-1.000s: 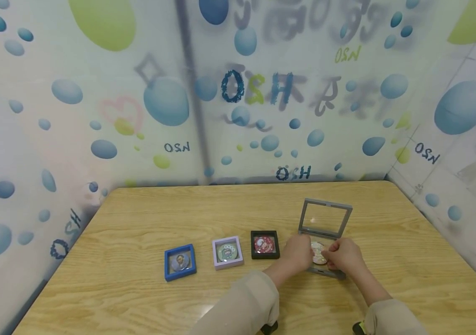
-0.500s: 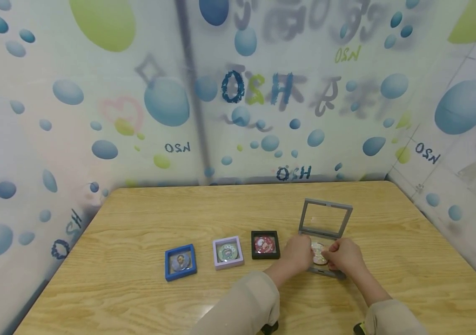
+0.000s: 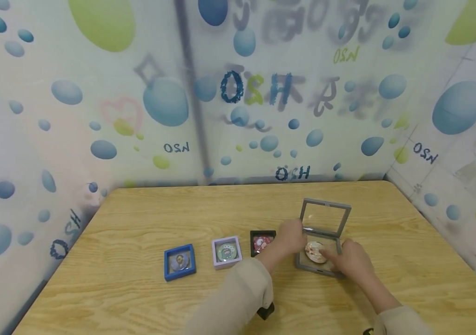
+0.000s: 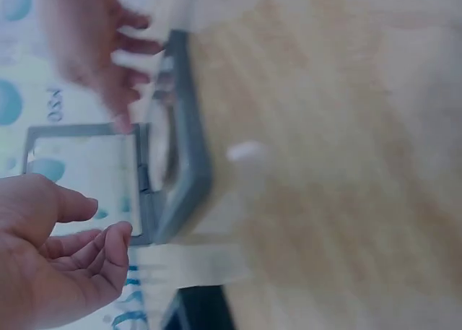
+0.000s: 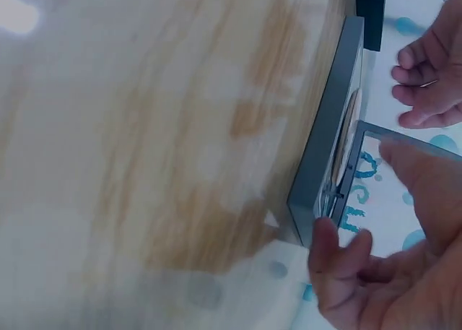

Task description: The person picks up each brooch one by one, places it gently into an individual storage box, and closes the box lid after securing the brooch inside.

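A grey hinged display frame (image 3: 318,270) lies on the table at the right in the head view, its clear-filmed lid (image 3: 327,203) tipped up at the back. On the film of its base sits a round badge (image 3: 314,251) with a pale, patterned face. My left hand (image 3: 292,236) is at the frame's left back corner; in the left wrist view its fingers curl loosely with a gap to the thumb, holding nothing. My right hand (image 3: 352,261) is over the right side of the base beside the badge. Its thumb and fingers (image 5: 339,272) are spread apart around nothing.
Left of the grey frame stand a black frame (image 3: 263,232) with a red badge, partly behind the left hand, a lilac frame (image 3: 228,264) with a green badge, and a blue frame (image 3: 180,276). A patterned wall (image 3: 242,139) rises behind the wooden table (image 3: 137,223).
Both hands have let go of the round badge, which now lies in the grey frame's base. The left hand has moved up and left, the right slightly to the right.
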A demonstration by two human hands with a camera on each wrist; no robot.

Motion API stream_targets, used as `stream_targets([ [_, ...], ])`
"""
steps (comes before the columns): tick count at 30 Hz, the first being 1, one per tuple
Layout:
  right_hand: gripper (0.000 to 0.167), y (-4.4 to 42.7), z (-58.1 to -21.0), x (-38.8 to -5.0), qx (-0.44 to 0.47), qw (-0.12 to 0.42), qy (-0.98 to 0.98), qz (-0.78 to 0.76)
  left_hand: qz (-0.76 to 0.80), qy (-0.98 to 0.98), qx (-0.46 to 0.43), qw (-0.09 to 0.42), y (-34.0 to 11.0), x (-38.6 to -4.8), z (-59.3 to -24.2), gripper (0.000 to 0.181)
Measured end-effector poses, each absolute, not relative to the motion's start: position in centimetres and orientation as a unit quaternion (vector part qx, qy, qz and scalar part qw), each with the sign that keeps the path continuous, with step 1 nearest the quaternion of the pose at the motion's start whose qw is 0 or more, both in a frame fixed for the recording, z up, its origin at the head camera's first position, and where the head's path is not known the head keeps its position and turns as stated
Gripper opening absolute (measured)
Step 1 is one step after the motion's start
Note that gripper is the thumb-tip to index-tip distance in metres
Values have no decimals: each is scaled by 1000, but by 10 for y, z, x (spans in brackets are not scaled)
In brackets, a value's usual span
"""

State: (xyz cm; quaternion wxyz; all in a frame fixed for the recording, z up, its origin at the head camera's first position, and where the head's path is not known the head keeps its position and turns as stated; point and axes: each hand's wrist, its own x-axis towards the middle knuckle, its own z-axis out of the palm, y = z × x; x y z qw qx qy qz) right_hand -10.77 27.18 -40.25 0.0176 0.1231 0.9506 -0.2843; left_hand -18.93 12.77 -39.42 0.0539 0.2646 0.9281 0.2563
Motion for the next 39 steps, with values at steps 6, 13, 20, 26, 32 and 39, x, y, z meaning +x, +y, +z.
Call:
stream_targets([
  [6,78,273,-404,-102,99,76,956,-264,397,890,201,97,122,-200,-377,63],
  [13,81,272,-406,-101,86,92,957,-260,449,858,195,153,116,-208,-364,80],
  [20,66,272,-408,-101,74,84,958,-265,434,856,216,180,112,-207,-362,76],
  [26,83,273,-407,-100,73,81,960,-259,460,839,229,182,110,-205,-363,67],
  [32,82,276,-408,-97,64,61,954,-286,482,822,218,213,112,-199,-360,55],
  [39,80,283,-409,-95,57,78,945,-314,441,842,213,227,112,-188,-360,39],
])
